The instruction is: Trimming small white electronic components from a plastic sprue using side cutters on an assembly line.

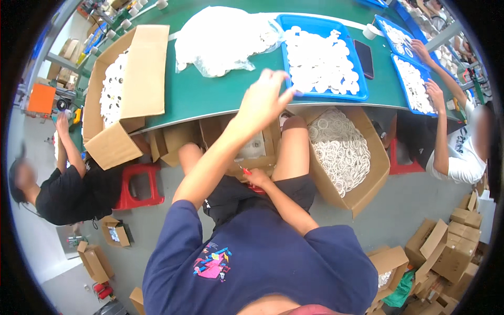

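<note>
Your left hand [265, 100] reaches over the table edge beside the near-left corner of a blue tray [336, 96], fingers parted and loosely curved; whether a small piece sits in them cannot be told. The tray lies ahead, slightly to the right, heaped with white discs [320, 63] — some near its rim. Your right hand [256, 177] is low between your thighs, fingers closed around a red-handled tool [246, 171]. Just beyond it, under the table, a cardboard box holds some white pieces; their shape is unclear. By your right knee, a larger open carton [375, 163] is filled with white rings [341, 157]. On the table, a dark phone [364, 59] lies just right of the tray; a clear plastic bag [226, 42] bulging with white parts lies to its left. Farther left, a cardboard box [144, 73] with raised flaps holds white pieces with dark spots. Green tabletop [210, 94] shows between that box and the tray, running to the near edge — the tray sits close to this edge. Far right, a co-worker's hands [436, 94] are at two more blue trays [403, 86] of white parts.
</note>
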